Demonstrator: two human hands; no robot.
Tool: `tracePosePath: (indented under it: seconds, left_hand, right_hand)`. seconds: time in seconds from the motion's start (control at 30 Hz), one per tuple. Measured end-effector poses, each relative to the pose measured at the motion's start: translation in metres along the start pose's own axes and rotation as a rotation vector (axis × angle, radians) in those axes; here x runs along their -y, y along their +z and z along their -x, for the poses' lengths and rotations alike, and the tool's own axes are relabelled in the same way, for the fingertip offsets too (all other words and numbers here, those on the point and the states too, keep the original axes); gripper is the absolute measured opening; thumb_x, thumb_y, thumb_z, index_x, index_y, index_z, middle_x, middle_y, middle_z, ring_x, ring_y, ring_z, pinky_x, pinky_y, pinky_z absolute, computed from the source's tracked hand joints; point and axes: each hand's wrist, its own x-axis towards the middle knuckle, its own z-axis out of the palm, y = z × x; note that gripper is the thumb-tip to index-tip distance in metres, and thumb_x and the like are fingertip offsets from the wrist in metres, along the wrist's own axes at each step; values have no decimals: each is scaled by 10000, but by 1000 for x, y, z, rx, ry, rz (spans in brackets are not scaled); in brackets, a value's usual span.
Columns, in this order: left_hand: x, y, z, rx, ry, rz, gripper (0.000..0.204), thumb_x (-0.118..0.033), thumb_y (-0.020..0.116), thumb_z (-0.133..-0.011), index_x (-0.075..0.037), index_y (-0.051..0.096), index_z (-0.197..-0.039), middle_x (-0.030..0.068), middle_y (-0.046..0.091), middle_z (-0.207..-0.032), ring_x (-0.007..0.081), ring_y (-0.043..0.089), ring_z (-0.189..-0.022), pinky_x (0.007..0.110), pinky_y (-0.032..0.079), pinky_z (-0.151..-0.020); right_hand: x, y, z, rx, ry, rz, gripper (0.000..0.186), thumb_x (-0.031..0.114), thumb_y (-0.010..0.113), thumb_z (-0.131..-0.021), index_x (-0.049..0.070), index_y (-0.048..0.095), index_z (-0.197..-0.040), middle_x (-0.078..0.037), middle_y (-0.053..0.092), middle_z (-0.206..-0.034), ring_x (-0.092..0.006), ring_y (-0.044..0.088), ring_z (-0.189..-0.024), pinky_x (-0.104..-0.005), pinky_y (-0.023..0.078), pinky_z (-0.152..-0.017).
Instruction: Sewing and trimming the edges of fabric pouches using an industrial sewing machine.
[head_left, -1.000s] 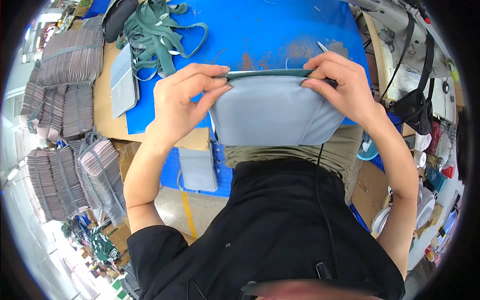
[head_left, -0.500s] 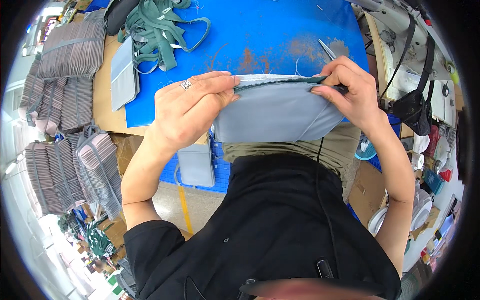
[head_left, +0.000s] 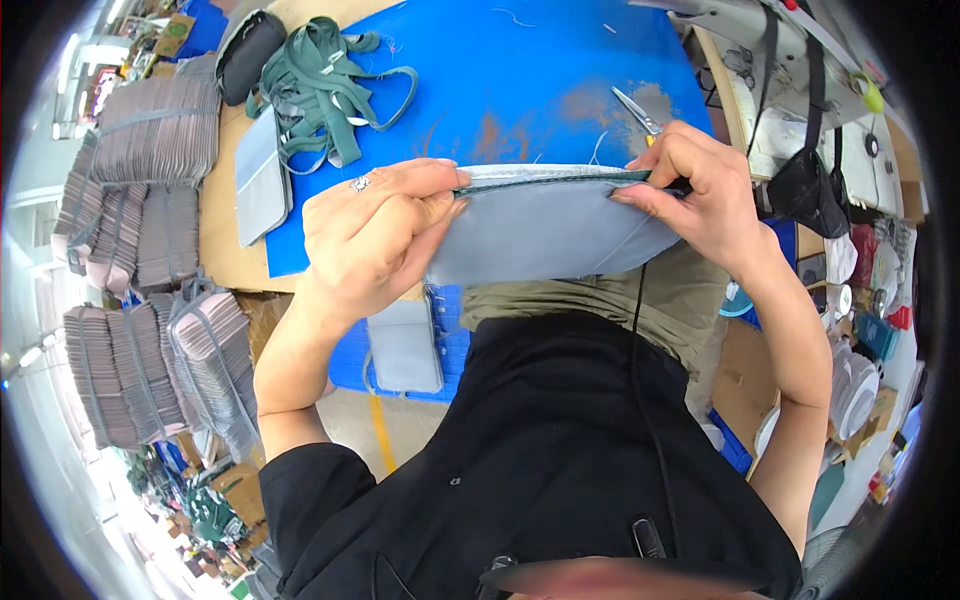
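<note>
A grey fabric pouch [head_left: 555,235] is stretched between my two hands above my lap, at the table's near edge. Along its upper edge runs a dark green strip [head_left: 550,183], with a whitish layer showing behind it. My left hand [head_left: 375,235], with a ring on one finger, pinches the left end of that edge. At the other end, my right hand [head_left: 705,195] grips the edge between thumb and fingers. Just beyond the right hand lie scissors [head_left: 637,108], their blades pointing away and their handles mostly hidden.
The blue tabletop [head_left: 470,70] carries green straps [head_left: 325,90], a grey pouch [head_left: 263,180] and a black case [head_left: 251,57]. Bundled stacks of grey pieces [head_left: 160,125] stand at left. Another pouch [head_left: 404,340] lies in a blue crate [head_left: 450,310]. A sewing machine [head_left: 770,40] is at far right.
The view has shifted slightly, so the table and stacks sit a little differently. Both hands keep their hold on the pouch, its upper edge now pulled straighter. More of the scissors shows.
</note>
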Motion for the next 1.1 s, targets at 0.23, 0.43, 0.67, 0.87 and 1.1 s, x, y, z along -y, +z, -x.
tracePosePath:
  seconds: [0.23,0.43,0.67,0.87,1.1]
  left_hand:
    - [-8,-13,-35,-33,-113,132,195,72,812,-780,-26,645,-803,123,775,-913,215,739,-713,257,559,-618]
    - [21,-8,-107,109,-401,323,95,2,772,-865,32,682,-858,101,749,-901,147,702,-883,286,539,-836]
    - [105,50,-180,372,-429,548,120,-76,756,-905,-2,670,-867,65,725,-911,104,638,-878,276,499,-829]
    - [173,106,-222,503,-533,599,123,-91,767,-900,-4,692,-943,51,714,-952,104,620,-891,269,483,-817]
    - [185,126,-238,425,-391,601,206,-53,727,-907,36,747,-1092,10,736,-953,60,617,-838,260,505,-714]
  right_hand:
    - [28,-29,8,-24,85,0,307,219,861,-842,42,612,-822,-72,579,-720,-224,552,-638,-339,437,-571]
    - [21,-43,-8,-18,226,-295,142,143,807,-894,42,763,-983,-53,666,-759,-132,575,-641,-274,453,-580]
    - [-11,-25,-27,-80,681,-908,156,146,770,-952,-7,758,-928,32,689,-792,-6,558,-692,-196,445,-610]
    - [-39,-22,-57,-218,847,-1052,199,185,775,-948,-8,758,-993,-13,724,-833,-42,622,-726,-223,502,-649]
    - [-48,-22,-77,-301,961,-1117,268,252,768,-958,-10,747,-1009,-38,735,-889,-74,661,-751,-242,537,-692]
